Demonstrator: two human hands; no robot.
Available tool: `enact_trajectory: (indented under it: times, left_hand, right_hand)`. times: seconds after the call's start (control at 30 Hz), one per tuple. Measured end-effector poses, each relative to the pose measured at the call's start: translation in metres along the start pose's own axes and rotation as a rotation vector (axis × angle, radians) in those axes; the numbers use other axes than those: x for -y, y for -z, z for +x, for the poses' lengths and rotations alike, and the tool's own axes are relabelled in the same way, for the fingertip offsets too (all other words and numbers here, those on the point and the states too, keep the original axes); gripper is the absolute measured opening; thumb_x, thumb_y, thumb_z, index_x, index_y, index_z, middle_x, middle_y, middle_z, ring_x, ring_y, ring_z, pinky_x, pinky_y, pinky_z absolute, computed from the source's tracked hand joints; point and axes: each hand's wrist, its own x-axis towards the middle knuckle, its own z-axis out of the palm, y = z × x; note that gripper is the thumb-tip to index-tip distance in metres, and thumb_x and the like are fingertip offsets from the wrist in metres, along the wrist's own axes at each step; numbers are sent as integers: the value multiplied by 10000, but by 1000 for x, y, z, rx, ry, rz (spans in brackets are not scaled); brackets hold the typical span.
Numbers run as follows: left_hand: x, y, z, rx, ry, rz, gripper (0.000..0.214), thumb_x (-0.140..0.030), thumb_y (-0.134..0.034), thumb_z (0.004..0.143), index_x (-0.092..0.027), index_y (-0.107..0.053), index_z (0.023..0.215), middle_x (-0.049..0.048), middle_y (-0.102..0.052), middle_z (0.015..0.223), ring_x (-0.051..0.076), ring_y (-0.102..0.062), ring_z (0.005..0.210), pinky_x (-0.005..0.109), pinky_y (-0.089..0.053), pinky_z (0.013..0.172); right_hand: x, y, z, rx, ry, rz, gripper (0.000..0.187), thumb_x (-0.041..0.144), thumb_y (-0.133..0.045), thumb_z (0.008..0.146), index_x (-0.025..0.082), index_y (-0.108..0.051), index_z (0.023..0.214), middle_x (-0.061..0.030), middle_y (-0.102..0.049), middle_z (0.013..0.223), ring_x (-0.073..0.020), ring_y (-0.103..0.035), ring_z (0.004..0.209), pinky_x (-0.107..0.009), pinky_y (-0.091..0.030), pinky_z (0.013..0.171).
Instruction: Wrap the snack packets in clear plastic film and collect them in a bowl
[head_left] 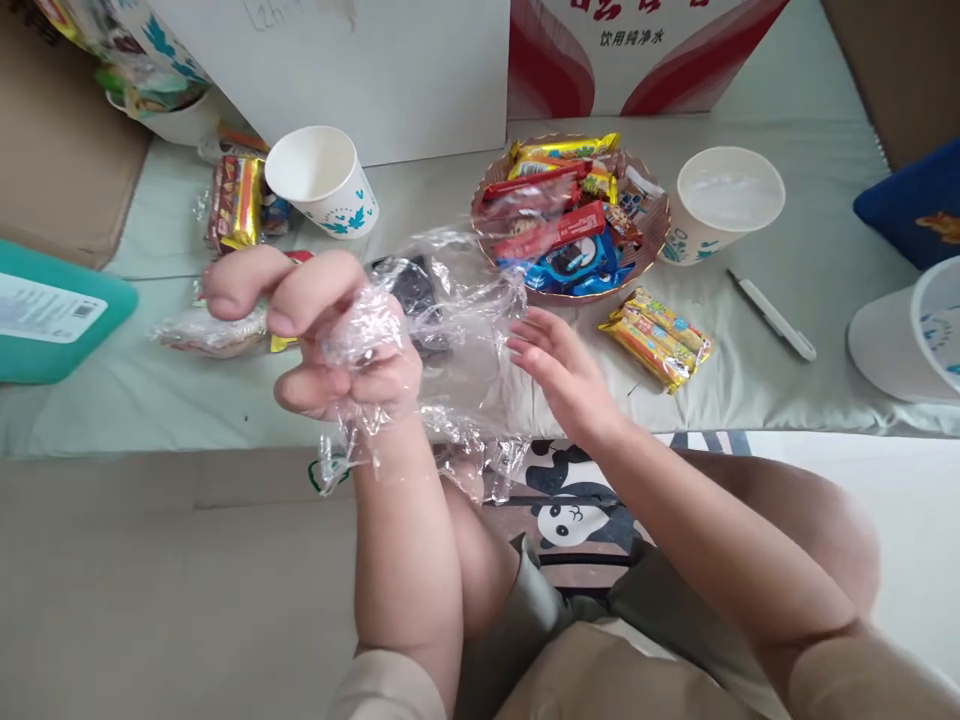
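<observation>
My left hand (319,325) is raised in the middle of the view, fingers curled tight around a bunched end of a clear plastic bag (450,340). The crinkled bag hangs and spreads to the right and down over my wrist. My right hand (559,365) is beside the bag's right edge with its fingers stretched out, touching or nearly touching the film, holding nothing. A dark packet (415,290) shows through the plastic behind it.
A round dish (656,235) of wrapped snacks sits behind my right hand, with a yellow snack pack (660,338) in front of it. Paper cups (324,180) (724,200) (911,330), a white pen-like tool (772,315), more snack packs (236,200) and a teal box (52,310) lie around.
</observation>
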Motion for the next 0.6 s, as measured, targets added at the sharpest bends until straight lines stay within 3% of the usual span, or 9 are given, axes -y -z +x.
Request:
enact_trajectory:
  times: [0.1, 0.17, 0.27, 0.33, 0.4, 0.47, 0.53, 0.6]
  left_hand:
    - [6, -8, -2, 245, -216, -185, 490, -231, -721, 622, -432, -541, 1031, -72, -365, 751, 10, -147, 422, 61, -90, 331]
    - [9, -12, -1, 432, -170, -222, 535, -171, -775, 583, -420, -566, 1008, -81, -342, 716, 9, -153, 413, 54, -123, 320]
    - [10, -11, 5, 620, -60, -244, 580, -139, -858, 558, -420, -602, 996, -85, -421, 731, 17, -290, 434, 65, -229, 326]
    - [8, -9, 8, 577, 1, -243, 551, -171, -897, 566, -392, -612, 982, -88, -493, 757, 21, -352, 468, 84, -295, 356]
    - [6, -10, 7, 447, 103, -196, 475, -274, -917, 603, -367, -634, 973, -81, -561, 777, 36, -423, 511, 114, -357, 395]
    - [6, -20, 2, 353, 290, -50, 403, -463, -896, 675, -337, -696, 1001, -35, -650, 866, 84, -562, 637, 160, -463, 472]
    - [10, -35, -7, 380, 514, 161, 568, -712, -826, 695, -255, -756, 1026, 59, -716, 1020, 171, -678, 833, 245, -578, 586]
    - [18, -53, -17, 497, 709, 315, 782, -876, -772, 613, -200, -772, 1008, 134, -745, 1080, 241, -720, 896, 304, -607, 614]
  right_hand:
    - [2, -11, 13, 63, -68, 157, 604, 681, -863, 677, 258, -637, 1045, -11, -711, 1001, -154, -692, 909, -358, -612, 944]
    - [13, -7, 12, 25, -33, 172, 494, 652, -840, 732, 246, -634, 925, 57, -585, 738, -83, -561, 616, -263, -597, 675]
    - [33, 16, -1, -157, 68, 137, 411, 584, -822, 788, 251, -592, 860, 108, -377, 586, -45, -284, 417, -199, -302, 360]
    - [45, 39, -11, -246, 159, 94, 396, 549, -826, 799, 253, -564, 833, 114, -316, 558, -43, -211, 395, -206, -178, 330]
    - [55, 61, -17, -285, 249, 35, 400, 537, -826, 808, 257, -539, 807, 111, -286, 549, -47, -183, 390, -219, -146, 331]
    - [59, 79, -20, -293, 293, -33, 400, 554, -803, 829, 266, -528, 801, 103, -281, 549, -58, -177, 388, -236, -142, 333]
    - [59, 90, -21, -310, 297, -88, 405, 590, -774, 844, 272, -527, 794, 94, -291, 545, -67, -184, 385, -248, -142, 337]
    - [56, 95, -23, -344, 303, -134, 411, 610, -767, 843, 272, -541, 784, 88, -310, 533, -73, -209, 386, -250, -148, 344]
